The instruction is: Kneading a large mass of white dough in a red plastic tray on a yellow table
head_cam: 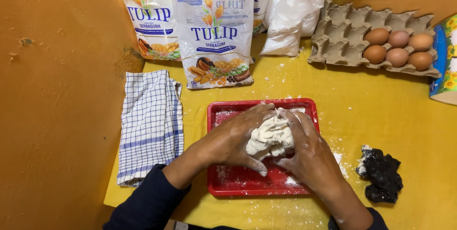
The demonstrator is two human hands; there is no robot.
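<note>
A lump of pale, rough dough (pixel 270 137) rests in a red rectangular tray (pixel 238 185) on a yellow tabletop. My left hand (pixel 233 137) cups the dough from the left, fingers curled over its top and thumb under its near side. My right hand (pixel 309 151) presses against the dough from the right. Both hands are dusted with flour, and both arms wear dark blue sleeves pushed up.
Flour bags (pixel 216 35) and a white plastic sack (pixel 293 18) stand at the back. A cardboard egg tray (pixel 342 35) with several brown eggs sits back right. A blue checked cloth (pixel 150 125) lies left of the tray, crumpled black plastic (pixel 383 175) right. Orange walls enclose the left and back.
</note>
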